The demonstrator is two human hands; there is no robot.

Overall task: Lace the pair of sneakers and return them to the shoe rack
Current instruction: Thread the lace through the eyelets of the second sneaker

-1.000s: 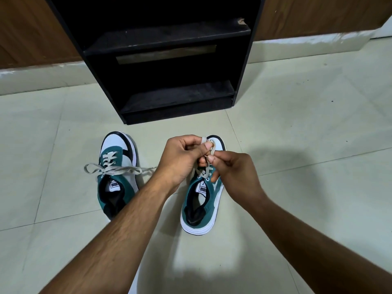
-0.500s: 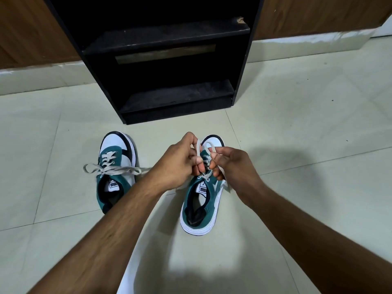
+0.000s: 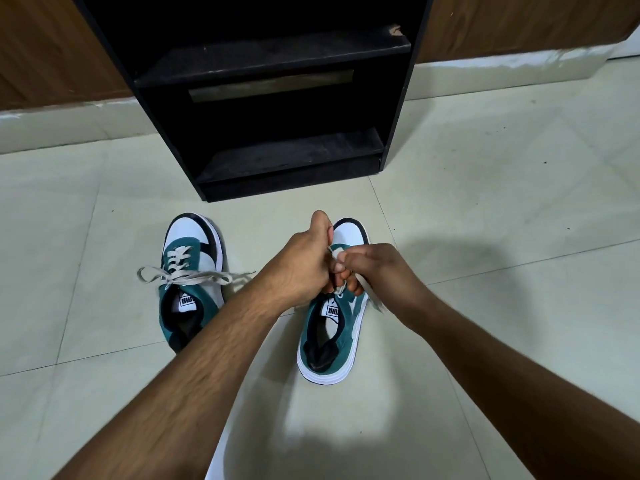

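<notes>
Two teal, white and black sneakers stand on the floor, toes toward the rack. The left sneaker (image 3: pixel 188 278) has its beige lace (image 3: pixel 194 276) tied in a bow across the tongue. Over the right sneaker (image 3: pixel 332 330) my left hand (image 3: pixel 301 268) and my right hand (image 3: pixel 374 271) are pressed together, both pinching that shoe's lace (image 3: pixel 372 296). One lace end hangs off the shoe's right side. My hands hide the eyelets and most of the lace.
A black shoe rack (image 3: pixel 277 98) with two bare shelves stands just beyond the sneakers, against a brown wooden wall (image 3: pixel 519 22). Pale floor tiles (image 3: pixel 502 202) spread to both sides. My forearms cross the lower half of the view.
My hands have drawn closer together and dropped slightly over the right sneaker. The lace loop seen a moment ago is now closed inside my fingers. The left sneaker has not moved.
</notes>
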